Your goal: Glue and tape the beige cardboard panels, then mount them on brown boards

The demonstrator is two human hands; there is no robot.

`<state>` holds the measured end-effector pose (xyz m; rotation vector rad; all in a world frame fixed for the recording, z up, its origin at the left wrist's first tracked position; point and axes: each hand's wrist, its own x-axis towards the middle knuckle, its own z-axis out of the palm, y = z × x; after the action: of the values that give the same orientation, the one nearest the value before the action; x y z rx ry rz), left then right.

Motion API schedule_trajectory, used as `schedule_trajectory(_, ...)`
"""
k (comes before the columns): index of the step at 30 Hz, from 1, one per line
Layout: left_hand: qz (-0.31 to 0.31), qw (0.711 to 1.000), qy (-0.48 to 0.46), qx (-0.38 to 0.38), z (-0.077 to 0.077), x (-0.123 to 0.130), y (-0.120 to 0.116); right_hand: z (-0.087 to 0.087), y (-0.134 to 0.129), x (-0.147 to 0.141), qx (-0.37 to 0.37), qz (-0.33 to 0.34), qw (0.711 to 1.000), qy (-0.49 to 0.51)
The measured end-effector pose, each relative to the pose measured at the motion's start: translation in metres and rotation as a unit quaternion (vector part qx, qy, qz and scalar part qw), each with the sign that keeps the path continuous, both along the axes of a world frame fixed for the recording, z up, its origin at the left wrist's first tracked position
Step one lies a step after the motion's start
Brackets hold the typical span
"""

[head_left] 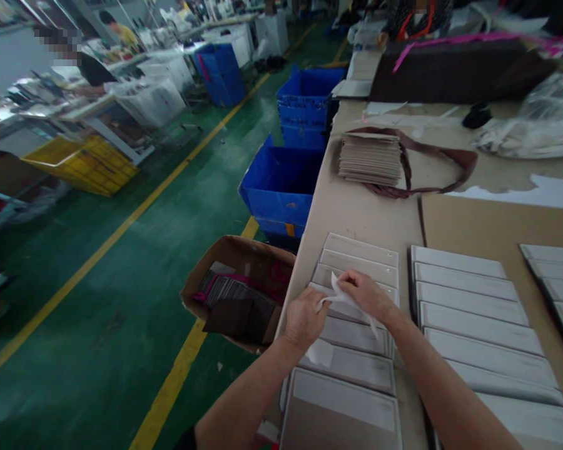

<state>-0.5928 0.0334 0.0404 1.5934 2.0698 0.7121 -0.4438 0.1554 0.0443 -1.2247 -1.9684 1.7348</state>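
Note:
Between my two hands is a thin white strip (356,306), bent and partly hanging down, perhaps paper or backing film. My left hand (306,317) pinches one end of it. The fingers of my right hand (363,292) are closed on its upper part. Below them a column of overlapping flat panels (351,365) runs along the table edge, white on one part and grey-beige on the other. A small white piece (319,353) lies on one panel near my left wrist. What the panels belong to I cannot make out.
Another column of overlapping panels (483,319) lies to the right. Farther up the table (361,209) sit a stack of brown card pieces (370,159) and a brown strap (464,164). Left of the table stand a cardboard box (237,247) and blue bins (281,181). People work in the background.

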Motion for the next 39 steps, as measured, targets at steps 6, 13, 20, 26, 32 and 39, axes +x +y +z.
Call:
schedule_trajectory(6,-0.001,0.999,-0.031,-0.042,-0.004,-0.003,-0.009,-0.009,-0.001,0.007,0.088,0.06,0.989,-0.107)
schedule_trajectory(13,0.192,0.946,-0.261,-0.026,0.005,-0.004,0.005,0.014,-0.002,0.014,-0.119,-0.015,0.993,0.001)
schedule_trajectory(20,0.195,0.786,-0.583,-0.064,0.022,0.003,0.01,0.022,-0.011,0.009,-0.168,0.017,0.985,0.046)
schedule_trajectory(26,0.226,0.89,-0.391,-0.066,0.011,0.002,0.008,0.002,-0.008,0.018,-0.044,0.007,0.998,-0.046)
schedule_trajectory(32,0.006,0.995,-0.05,-0.09,0.02,-0.006,0.01,-0.008,0.013,0.019,0.058,-0.077,0.985,-0.14)
schedule_trajectory(39,-0.107,0.961,0.16,-0.199,0.023,0.002,0.031,-0.011,0.028,-0.015,0.127,-0.013,0.976,-0.179)
